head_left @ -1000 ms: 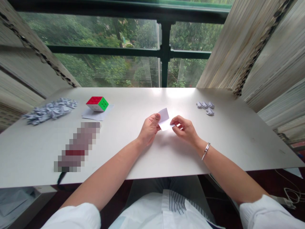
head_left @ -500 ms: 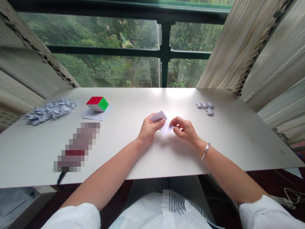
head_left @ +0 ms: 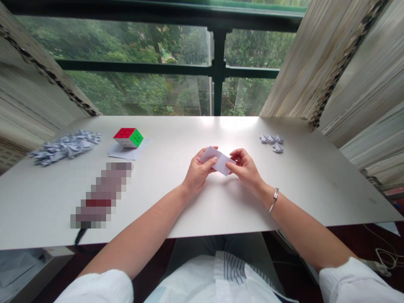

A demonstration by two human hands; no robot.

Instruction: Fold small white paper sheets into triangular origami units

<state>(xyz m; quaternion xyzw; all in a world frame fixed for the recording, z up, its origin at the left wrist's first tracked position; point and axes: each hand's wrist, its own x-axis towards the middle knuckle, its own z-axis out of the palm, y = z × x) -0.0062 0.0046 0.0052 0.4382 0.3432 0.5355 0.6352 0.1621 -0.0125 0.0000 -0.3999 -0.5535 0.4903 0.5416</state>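
A small sheet of white paper (head_left: 223, 163) with a crease across its middle is held above the table between both hands. My left hand (head_left: 198, 168) pinches its left part, thumb on top and fingers behind. At the right end, my right hand (head_left: 244, 167) grips the paper between thumb and fingers. Past my right hand lie several small folded paper pieces (head_left: 272, 139). On the left, a puzzle cube (head_left: 128, 137) with red, green and white faces rests on flat white paper sheets (head_left: 141, 150).
The white table (head_left: 195, 219) stands against a window. A large heap of folded paper pieces (head_left: 67, 146) lies at the far left. Nearer me is a pixelated long object (head_left: 101, 195) with a black strap. Curtains (head_left: 290, 63) hang at both sides.
My right hand has changed its hold, its thumb now on top of the paper. The sheet has turned and lies flatter, both halves facing up with the crease between them.
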